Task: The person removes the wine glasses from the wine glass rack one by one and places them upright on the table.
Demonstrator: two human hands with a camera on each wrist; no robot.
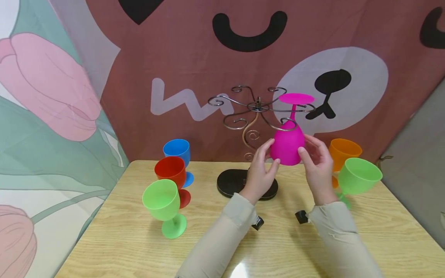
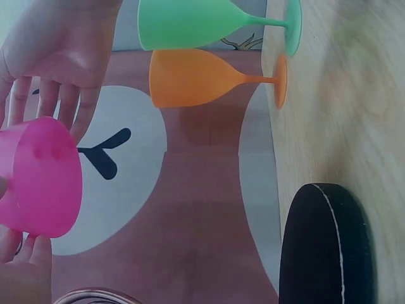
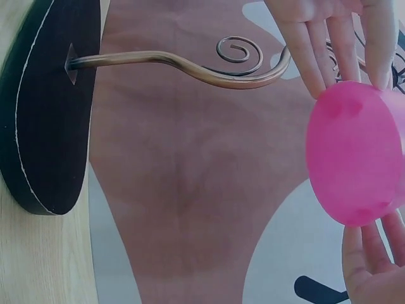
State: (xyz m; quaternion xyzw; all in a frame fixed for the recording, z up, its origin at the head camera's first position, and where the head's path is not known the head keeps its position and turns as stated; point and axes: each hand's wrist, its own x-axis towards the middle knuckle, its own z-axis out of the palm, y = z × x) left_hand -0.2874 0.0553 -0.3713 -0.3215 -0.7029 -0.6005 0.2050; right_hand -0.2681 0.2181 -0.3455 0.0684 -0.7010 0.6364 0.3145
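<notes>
A bright pink plastic goblet point(image 1: 287, 146) is upside down in the air, its foot uppermost and its bowl mouth facing down. My left hand point(image 1: 260, 170) grips the bowl from the left, between thumb and fingers. On the opposite side my right hand point(image 1: 319, 168) holds the same bowl, thumb in front and fingers behind. The goblet's stem is among the curled arms of a metal stand point(image 1: 258, 107), with the foot above the right-hand arms. Seen from below in the right wrist view, the goblet's bowl point(image 3: 354, 158) has fingers on both sides.
The stand's black oval base point(image 1: 227, 185) rests on the wooden table point(image 1: 121, 247). On the left stand upright blue point(image 1: 177, 148), red point(image 1: 170, 170) and green point(image 1: 160, 200) goblets. Orange point(image 1: 344, 150) and green point(image 1: 359, 179) goblets are at the right. A printed cloth point(image 1: 180, 69) hangs behind.
</notes>
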